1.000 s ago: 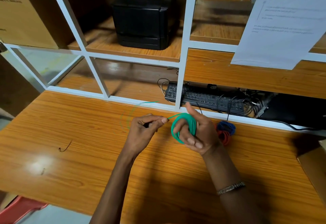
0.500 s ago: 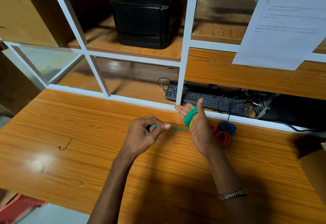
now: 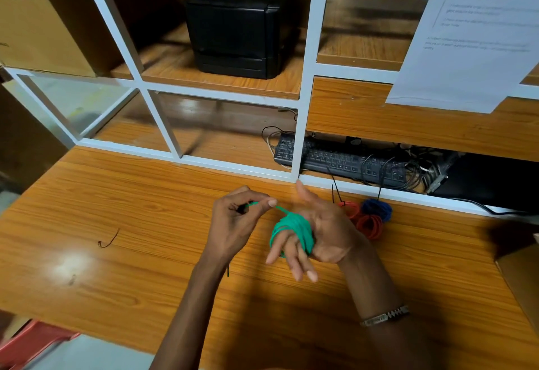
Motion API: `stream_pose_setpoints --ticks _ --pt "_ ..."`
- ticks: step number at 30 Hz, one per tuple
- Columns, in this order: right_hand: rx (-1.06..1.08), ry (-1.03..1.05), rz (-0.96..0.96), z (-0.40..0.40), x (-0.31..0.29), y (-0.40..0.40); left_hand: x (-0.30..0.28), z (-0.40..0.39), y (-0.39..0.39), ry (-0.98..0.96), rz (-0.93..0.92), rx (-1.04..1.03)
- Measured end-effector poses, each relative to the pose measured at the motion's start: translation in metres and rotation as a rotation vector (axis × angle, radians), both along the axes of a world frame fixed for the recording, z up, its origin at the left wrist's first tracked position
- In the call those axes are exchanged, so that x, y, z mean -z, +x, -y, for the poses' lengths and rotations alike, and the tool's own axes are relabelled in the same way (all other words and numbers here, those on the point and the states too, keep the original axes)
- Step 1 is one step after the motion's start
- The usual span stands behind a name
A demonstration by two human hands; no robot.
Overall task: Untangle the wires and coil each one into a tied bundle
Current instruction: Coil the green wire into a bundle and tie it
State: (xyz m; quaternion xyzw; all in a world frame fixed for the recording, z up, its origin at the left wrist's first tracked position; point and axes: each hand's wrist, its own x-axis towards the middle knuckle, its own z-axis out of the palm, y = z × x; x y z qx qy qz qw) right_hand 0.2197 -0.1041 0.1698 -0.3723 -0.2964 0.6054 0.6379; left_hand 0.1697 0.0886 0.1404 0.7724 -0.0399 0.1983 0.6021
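Head view: winding green wire [image 3: 293, 228] around the straight, spread fingers [image 3: 291, 256] of the right hand [image 3: 320, 229], palm turned up, nothing gripped, the loops simply sitting over the fingers. Pinching the free end of that wire between thumb and fingertip of the left hand [image 3: 236, 224], fingers curled, just left of the coil with a short taut stretch between.

Probably nearing the last turns. Risking loops sliding off toward the fingertips, since the fingers are tilting down and nothing is clamping the coil; risking a slack tail springing loose if the pinch eases; risking turns crossing and snagging, the coil already looking uneven.

Lying just right of the right hand: red coil [image 3: 369, 224] and blue coil [image 3: 376, 209], touching each other, each seemingly cinched with a black tie.

Standing beyond the hands, shelf compartments [image 3: 306, 49]: one holding a black box-like machine [image 3: 237, 22], the lower one holding a keyboard [image 3: 338, 159] among dark cables. Far left, a cardboard box [image 3: 35, 17], contents hidden.
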Motion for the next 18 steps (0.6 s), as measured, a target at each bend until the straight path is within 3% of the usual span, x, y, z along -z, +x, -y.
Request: stream_pose_setpoints --ticks 5,8,13,18 --pt "0.428 0.411 -0.351 0.012 -0.003 0.008 0.012 0.026 0.004 0.110 -0.071 0.105" --pt "0.753 0.449 -0.381 0.017 -0.009 0.011 0.014 0.027 0.005 0.205 -0.124 0.145" --pt "1.133 0.159 -0.131 0.017 -0.007 0.022 0.017 0.024 -0.001 0.397 -0.217 0.229" --pt "1.150 -0.139 -0.004 0.022 0.002 0.031 0.006 0.023 -0.007 0.435 -0.209 0.254"
